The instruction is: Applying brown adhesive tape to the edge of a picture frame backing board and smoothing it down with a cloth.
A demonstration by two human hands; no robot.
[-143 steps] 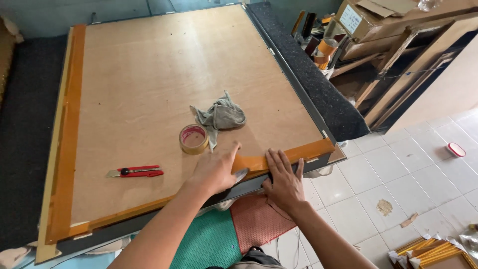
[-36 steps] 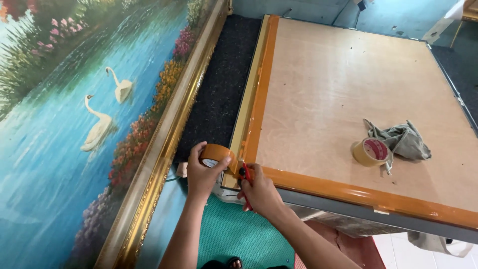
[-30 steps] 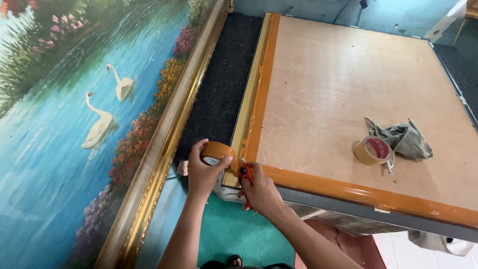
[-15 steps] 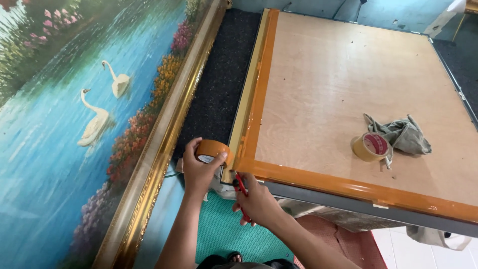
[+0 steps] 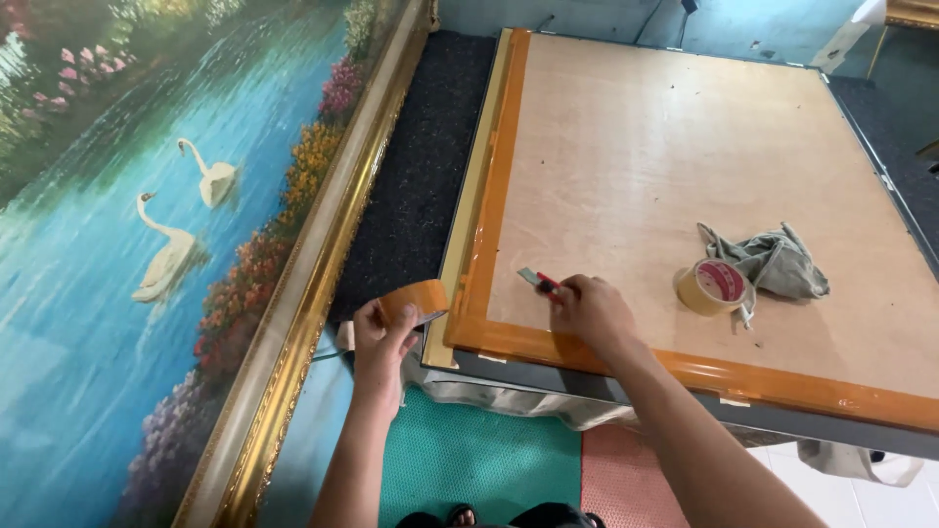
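My left hand [image 5: 380, 344] grips a roll of brown tape [image 5: 415, 302] just off the near left corner of a plywood-backed frame [image 5: 675, 156]. Glossy brown tape [image 5: 489, 215] runs along the board's left and near edges. My right hand [image 5: 592, 313] rests on the board near that corner and holds a red utility knife [image 5: 538, 282] with its blade pointing left. A second tape roll [image 5: 712, 286] stands on the board to the right, next to a crumpled grey rag [image 5: 773, 259].
A large gold-framed painting [image 5: 166, 225] of swans on water lies along the left. Dark carpet [image 5: 421, 166] covers the table between painting and board. Green and red mats [image 5: 489, 460] lie on the floor below the table edge.
Earlier both hands pressed the board's near right edge. Within the last second my right hand moved from the corner up onto the board with the knife; my left hand keeps the tape roll.
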